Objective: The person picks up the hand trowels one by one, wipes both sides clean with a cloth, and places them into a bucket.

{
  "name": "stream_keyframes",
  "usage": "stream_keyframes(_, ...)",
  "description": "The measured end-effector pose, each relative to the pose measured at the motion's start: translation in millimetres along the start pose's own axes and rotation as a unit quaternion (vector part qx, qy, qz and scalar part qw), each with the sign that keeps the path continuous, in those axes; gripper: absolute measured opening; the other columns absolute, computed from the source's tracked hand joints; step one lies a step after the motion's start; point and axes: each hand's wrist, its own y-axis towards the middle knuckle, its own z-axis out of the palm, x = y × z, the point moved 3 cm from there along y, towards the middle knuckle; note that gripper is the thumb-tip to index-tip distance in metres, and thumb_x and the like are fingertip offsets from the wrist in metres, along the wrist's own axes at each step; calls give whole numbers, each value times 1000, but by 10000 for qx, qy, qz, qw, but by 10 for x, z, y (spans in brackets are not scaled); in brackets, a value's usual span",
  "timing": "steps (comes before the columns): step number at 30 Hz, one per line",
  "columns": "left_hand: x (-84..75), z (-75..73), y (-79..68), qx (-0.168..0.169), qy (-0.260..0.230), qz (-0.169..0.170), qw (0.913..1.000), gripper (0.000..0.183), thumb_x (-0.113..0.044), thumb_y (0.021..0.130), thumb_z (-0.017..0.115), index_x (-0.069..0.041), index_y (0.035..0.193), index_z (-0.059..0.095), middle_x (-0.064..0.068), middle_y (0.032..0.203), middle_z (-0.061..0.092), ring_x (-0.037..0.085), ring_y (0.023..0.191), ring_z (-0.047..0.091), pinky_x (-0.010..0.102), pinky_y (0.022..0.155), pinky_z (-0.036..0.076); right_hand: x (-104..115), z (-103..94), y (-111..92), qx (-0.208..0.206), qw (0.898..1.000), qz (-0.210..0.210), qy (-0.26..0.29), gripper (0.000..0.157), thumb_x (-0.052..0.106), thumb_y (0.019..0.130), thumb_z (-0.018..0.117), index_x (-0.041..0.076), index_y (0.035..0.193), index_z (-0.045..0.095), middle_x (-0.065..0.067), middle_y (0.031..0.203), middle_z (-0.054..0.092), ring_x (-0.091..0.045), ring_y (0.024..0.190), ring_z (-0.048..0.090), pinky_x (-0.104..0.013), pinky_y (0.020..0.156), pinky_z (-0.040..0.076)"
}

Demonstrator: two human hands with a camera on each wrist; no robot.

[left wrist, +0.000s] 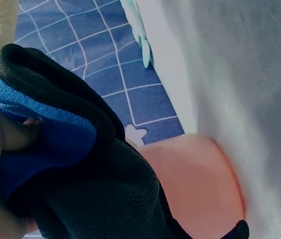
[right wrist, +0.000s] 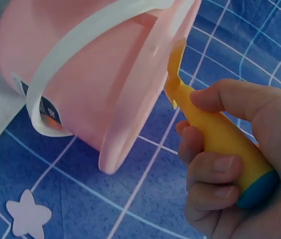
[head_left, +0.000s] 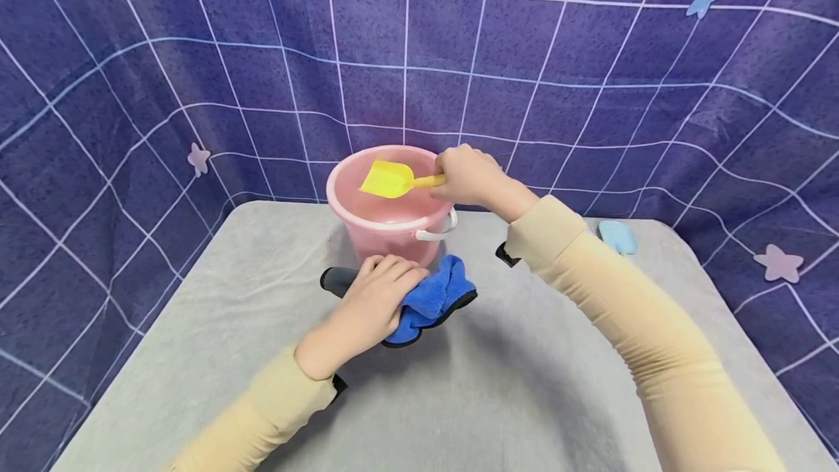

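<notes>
My left hand grips a bunched blue cloth with black edging and a dark grey side, just in front of the pink bucket. In the left wrist view the cloth covers much of the picture and hides part of the fingers. Over the bucket's right rim, my right hand holds a yellow toy shovel by its handle. Its scoop hangs above the bucket's opening. The right wrist view shows fingers and thumb wrapped round the yellow handle, which ends in a teal cap.
A white carrying handle hangs at the bucket's right side. Near the table's back right corner lies a light blue object. The grey cloth-covered table meets a purple gridded curtain with star shapes behind and at both sides.
</notes>
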Motion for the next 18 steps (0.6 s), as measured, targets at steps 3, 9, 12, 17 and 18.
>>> stream_keyframes(3,-15,36,-1,0,-33,41,10000,33,-5,85,57,-11,117,60,2,112,62,20,107,52,41,93,37,45,67,98,85,10000,-12,-39,15,27,77,67,13,79,68,0,70,59,-17,64,51,-34,57,45)
stream_keyframes(9,-23,110,-34,12,-46,117,9999,33,-4,84,57,-11,116,60,2,110,62,19,105,53,40,92,38,107,240,285,269,9990,-280,-238,11,25,75,67,15,74,68,1,70,60,-18,65,53,-35,60,46)
stream_keyframes(12,-18,123,-37,-25,-58,121,9999,34,-3,84,57,-11,116,60,1,110,62,19,105,53,40,91,38,134,323,364,387,9975,-512,-280,10,23,76,67,13,74,68,1,69,59,-17,65,51,-33,63,46)
stream_keyframes(17,-10,126,-22,-74,-66,164,9998,35,-2,83,56,-10,117,59,1,110,62,19,104,53,39,91,38,207,442,449,577,9935,-918,-359,21,27,79,69,8,71,61,0,66,52,-17,63,46,-29,65,44)
stream_keyframes(18,-10,125,-21,-77,-72,161,9998,35,-2,83,56,-10,117,59,1,109,62,19,104,53,39,90,38,220,462,466,605,9928,-946,-405,24,29,79,70,8,72,61,0,67,53,-17,64,48,-30,66,45)
